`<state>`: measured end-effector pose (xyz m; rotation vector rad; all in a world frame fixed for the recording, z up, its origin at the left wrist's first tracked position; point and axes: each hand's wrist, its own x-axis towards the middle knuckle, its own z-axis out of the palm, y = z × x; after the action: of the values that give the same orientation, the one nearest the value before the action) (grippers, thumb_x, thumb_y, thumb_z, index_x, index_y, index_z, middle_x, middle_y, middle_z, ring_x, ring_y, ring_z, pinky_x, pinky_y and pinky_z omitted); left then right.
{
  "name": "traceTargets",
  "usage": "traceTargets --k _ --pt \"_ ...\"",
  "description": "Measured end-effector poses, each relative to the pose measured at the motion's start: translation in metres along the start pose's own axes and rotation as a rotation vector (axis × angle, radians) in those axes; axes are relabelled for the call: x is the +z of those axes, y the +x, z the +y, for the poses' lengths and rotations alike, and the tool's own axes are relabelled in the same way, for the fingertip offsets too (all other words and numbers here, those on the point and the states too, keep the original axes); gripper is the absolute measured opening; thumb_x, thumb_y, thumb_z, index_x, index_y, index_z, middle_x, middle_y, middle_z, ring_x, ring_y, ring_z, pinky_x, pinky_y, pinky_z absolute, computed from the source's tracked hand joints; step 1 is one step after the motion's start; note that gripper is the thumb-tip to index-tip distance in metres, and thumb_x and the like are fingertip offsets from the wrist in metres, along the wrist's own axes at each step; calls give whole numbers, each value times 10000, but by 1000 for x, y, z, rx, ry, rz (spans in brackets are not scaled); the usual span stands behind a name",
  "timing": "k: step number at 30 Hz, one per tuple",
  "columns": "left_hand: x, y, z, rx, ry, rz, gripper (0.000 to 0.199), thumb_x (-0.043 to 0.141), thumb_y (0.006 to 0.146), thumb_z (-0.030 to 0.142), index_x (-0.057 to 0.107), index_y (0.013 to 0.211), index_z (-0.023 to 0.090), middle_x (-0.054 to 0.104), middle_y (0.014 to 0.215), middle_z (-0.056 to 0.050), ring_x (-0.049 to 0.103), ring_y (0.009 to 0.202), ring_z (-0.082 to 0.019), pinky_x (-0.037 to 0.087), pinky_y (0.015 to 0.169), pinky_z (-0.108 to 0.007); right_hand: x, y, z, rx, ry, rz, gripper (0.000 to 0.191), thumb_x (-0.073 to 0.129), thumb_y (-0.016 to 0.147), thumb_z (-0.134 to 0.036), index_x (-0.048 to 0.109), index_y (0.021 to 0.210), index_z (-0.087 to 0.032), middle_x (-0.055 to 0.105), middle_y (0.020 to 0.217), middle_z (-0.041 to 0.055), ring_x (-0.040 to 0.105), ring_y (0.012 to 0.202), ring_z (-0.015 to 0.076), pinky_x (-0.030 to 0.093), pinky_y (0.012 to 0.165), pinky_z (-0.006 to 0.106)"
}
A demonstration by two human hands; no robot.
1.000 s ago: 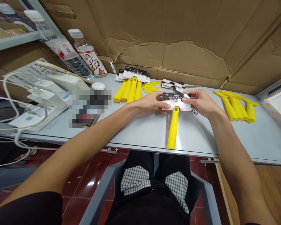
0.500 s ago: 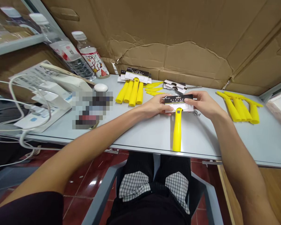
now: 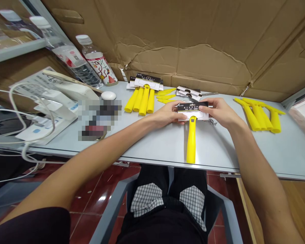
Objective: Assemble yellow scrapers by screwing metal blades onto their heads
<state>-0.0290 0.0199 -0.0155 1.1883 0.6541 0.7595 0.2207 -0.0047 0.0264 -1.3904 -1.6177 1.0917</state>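
Observation:
My left hand (image 3: pixel 166 114) and my right hand (image 3: pixel 217 112) grip the two ends of a black-and-white printed card (image 3: pixel 193 111) above the grey table top. A yellow tool handle (image 3: pixel 191 142) extends from the card towards me, its lower end near the table's front edge. Small metal screws (image 3: pixel 212 122) lie just beyond my right hand. Behind my left hand stands a group of yellow handles (image 3: pixel 141 100) with a card on them. Thin yellow strips (image 3: pixel 166 96) and stacked cards (image 3: pixel 188 92) lie further back. More yellow handles (image 3: pixel 259 116) lie to the right.
A torn cardboard sheet (image 3: pixel 193 44) stands behind the table. Plastic water bottles (image 3: pixel 96 60), a white computer mouse (image 3: pixel 108 95) and a pixelated patch (image 3: pixel 98 119) are at the back left. White cables (image 3: pixel 22 118) hang beyond the left table edge.
The view has shifted slightly, so the table items sit a little differently in the picture. Both hands keep hold of the card, which has tilted slightly, with the yellow handle attached.

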Motion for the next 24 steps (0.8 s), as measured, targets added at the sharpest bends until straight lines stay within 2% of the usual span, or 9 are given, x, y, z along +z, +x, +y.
traceTargets --k 7,12,18,24 --pt "0 -1 5 -7 25 45 615 920 697 84 705 1265 181 772 1133 -137 768 934 -229 646 778 -366 0 2 4 -31 26 -20 197 855 855 -358 813 1000 -232 709 861 42 565 696 168 462 596 318" --pt "-4 2 7 23 33 30 502 904 760 142 711 1222 174 778 1175 -149 772 963 -230 634 777 -354 2 1 0 -3 49 16 177 870 839 -361 802 957 -248 739 928 71 616 738 194 531 588 336" --pt "-3 1 11 60 8 62 490 894 786 178 713 1240 198 786 1241 -124 768 1058 -244 648 850 -384 4 0 -3 -29 154 102 398 887 820 -354 745 1185 -283 727 896 39 676 769 202 566 613 330" --pt "3 -3 12 65 -18 88 452 901 763 184 726 1180 182 781 1263 -138 759 1130 -285 656 871 -419 7 4 2 -57 167 116 277 879 822 -413 783 1011 -235 730 870 43 611 704 158 492 566 285"
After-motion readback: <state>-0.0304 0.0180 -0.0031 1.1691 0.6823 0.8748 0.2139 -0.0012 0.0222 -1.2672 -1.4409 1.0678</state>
